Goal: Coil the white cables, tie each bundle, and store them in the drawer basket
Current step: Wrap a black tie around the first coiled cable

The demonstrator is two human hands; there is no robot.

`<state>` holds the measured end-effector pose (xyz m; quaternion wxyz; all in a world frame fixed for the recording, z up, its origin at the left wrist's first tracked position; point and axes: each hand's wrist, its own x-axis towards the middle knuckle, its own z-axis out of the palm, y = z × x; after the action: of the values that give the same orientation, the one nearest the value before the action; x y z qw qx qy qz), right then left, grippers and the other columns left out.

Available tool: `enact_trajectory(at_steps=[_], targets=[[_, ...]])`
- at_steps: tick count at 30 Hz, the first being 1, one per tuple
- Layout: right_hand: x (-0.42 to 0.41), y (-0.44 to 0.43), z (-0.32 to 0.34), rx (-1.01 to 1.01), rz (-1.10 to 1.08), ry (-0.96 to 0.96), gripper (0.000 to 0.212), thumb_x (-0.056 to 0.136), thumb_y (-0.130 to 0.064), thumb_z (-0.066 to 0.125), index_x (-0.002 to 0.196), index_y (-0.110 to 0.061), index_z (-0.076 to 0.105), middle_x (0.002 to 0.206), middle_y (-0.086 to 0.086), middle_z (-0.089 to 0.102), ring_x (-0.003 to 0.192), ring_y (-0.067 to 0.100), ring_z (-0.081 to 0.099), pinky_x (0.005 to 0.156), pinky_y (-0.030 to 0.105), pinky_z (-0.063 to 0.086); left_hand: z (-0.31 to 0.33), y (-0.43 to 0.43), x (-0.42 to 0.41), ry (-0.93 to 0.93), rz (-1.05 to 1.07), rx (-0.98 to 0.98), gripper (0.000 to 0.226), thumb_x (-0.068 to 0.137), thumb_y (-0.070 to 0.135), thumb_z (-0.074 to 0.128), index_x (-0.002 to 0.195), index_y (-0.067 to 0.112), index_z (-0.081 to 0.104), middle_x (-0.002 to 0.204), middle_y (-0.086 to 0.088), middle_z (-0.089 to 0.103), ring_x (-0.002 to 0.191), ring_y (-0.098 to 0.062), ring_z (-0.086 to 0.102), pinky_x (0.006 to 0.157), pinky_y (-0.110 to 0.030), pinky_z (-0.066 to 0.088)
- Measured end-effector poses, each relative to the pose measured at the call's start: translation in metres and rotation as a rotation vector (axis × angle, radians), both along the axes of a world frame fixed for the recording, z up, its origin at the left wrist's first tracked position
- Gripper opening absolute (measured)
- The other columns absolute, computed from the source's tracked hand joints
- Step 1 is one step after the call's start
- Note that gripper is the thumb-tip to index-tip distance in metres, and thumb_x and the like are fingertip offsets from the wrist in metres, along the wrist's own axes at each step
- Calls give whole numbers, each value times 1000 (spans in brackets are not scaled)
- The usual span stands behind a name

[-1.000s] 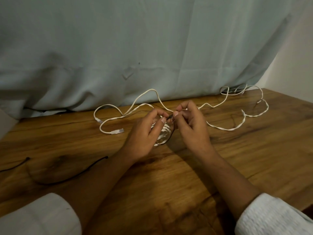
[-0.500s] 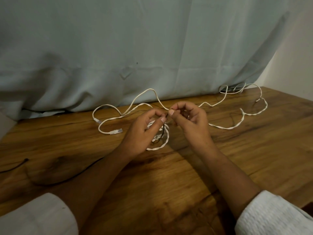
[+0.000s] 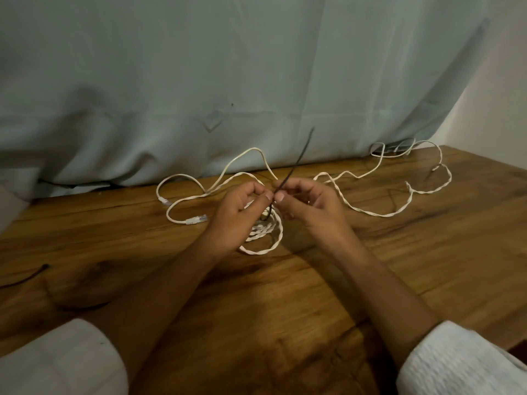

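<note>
The tail of the tie [image 3: 297, 166] is now sticking up against the curtain [image 3: 171, 95]; half a second ago it was barely showing between my fingers. My left hand [image 3: 236, 212] and right hand [image 3: 310, 206] are both pinching it, thumbs almost meeting, just above the coil [image 3: 263, 233] lying on the table [image 3: 285, 295]. My left hand is hiding part of the coil, so I cannot tell how the tie is looping through.
</note>
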<state>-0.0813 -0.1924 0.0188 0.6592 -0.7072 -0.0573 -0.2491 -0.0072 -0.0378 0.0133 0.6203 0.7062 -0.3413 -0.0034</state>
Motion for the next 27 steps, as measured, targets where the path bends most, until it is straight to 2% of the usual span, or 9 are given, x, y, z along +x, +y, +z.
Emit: enact_trajectory(at_steps=[2, 4, 7, 11, 14, 18, 22, 24, 27], targets=[[0, 1, -2, -9, -13, -25, 12, 96, -3, 68, 98, -12, 76, 88, -1, 76, 79, 6, 68, 66, 17, 52, 0, 0, -2, 4, -18, 7, 18, 104, 23, 60, 102, 7, 67, 97, -18, 73, 88, -28, 69, 81, -48, 56], [-1, 1, -2, -14, -22, -41, 10, 97, -4, 67, 95, -8, 76, 85, 2, 75, 76, 5, 67, 65, 17, 51, 0, -1, -3, 23, -26, 7, 18, 104, 24, 59, 104, 8, 68, 100, -16, 74, 96, -31, 71, 87, -52, 57], [-1, 2, -1, -60, -55, -47, 13, 100, -6, 65, 93, -9, 75, 83, 4, 73, 77, 9, 66, 70, 23, 52, 0, -2, -2, 81, -44, -13, 15, 104, 22, 59, 103, 10, 68, 100, -14, 76, 95, -30, 72, 89, -51, 57], [5, -6, 2, 58, -249, -73, 18, 103, -6, 59, 86, -8, 65, 74, 4, 70, 71, 17, 67, 74, 34, 57, 0, -8, -6, 88, -92, -7, 11, 102, 16, 61, 97, 10, 69, 93, -4, 77, 87, -19, 71, 83, -38, 56], [5, -9, 0, 130, -313, -13, 13, 105, -9, 56, 98, -2, 63, 74, 6, 67, 59, 12, 69, 61, 30, 59, 3, -16, -13, 90, -133, 2, 14, 102, 13, 60, 95, 3, 65, 81, 5, 73, 78, -12, 67, 72, -26, 52], [6, -12, -2, 184, -375, 50, 15, 105, -11, 55, 95, -2, 61, 70, 9, 64, 53, 10, 67, 55, 30, 57, 3, -18, -17, 46, -168, 23, 25, 105, 22, 59, 93, 0, 63, 76, -8, 67, 70, -13, 60, 65, -29, 46], [11, -13, -4, 206, -433, 88, 24, 103, -11, 58, 97, 12, 57, 75, 17, 64, 54, 12, 64, 61, 34, 57, 3, -19, -22, -29, -190, 84, 24, 106, 22, 56, 84, 15, 62, 60, 17, 60, 55, 4, 53, 55, -14, 39], [10, -12, -4, 233, -433, 99, 22, 103, -12, 57, 97, 9, 60, 76, 13, 64, 54, 9, 65, 63, 35, 57, 4, -18, -22, -44, -197, 103, 20, 104, 28, 60, 90, 15, 65, 69, 14, 69, 64, 3, 61, 61, -21, 47], [6, -14, 1, 240, -377, 49, 18, 106, -13, 54, 93, -2, 60, 67, 6, 64, 54, 12, 64, 62, 34, 57, 1, -15, -17, -35, -194, 127, 21, 100, 38, 64, 104, 17, 68, 100, -3, 78, 91, -18, 73, 82, -46, 58]])
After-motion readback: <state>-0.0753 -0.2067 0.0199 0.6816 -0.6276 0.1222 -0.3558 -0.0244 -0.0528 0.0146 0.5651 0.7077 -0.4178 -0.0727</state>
